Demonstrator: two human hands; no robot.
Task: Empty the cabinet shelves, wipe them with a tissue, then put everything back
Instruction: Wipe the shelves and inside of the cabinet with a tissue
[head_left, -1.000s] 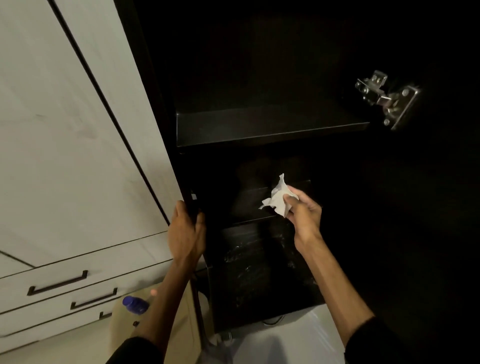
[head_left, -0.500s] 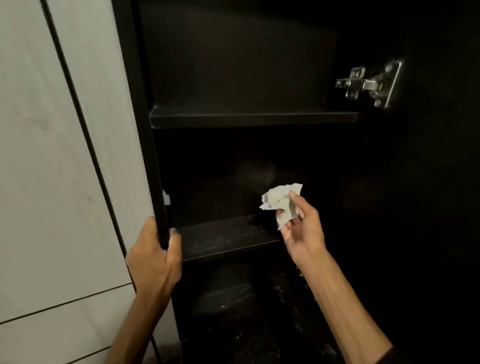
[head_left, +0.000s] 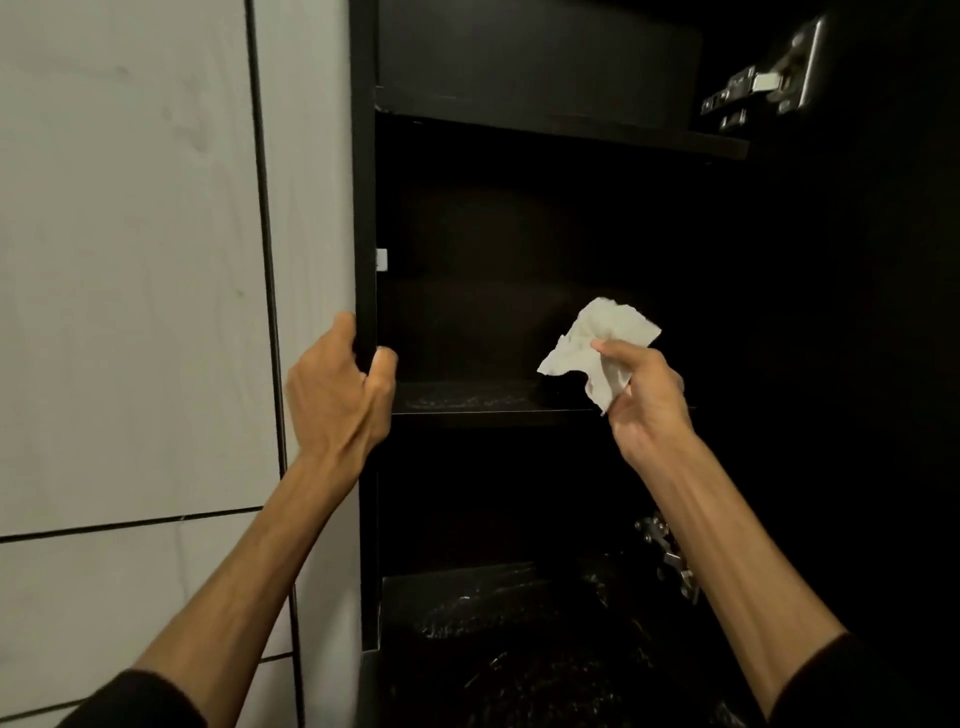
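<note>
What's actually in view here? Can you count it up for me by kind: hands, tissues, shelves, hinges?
Hands: 2, the left hand gripping the cabinet's side panel, the right hand pinching the tissue
Tissues: 1, a crumpled white tissue
Shelves: 3, top shelf, middle shelf, bottom shelf
Metal hinges: 2, upper hinge, lower hinge
Total: 8

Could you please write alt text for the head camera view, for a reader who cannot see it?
A person's right hand holds a crumpled white tissue just above the middle shelf of an open dark wooden cabinet, while the left hand grips the cabinet's left front edge. The visible shelves hold nothing; pale panels stand to the left.
</note>
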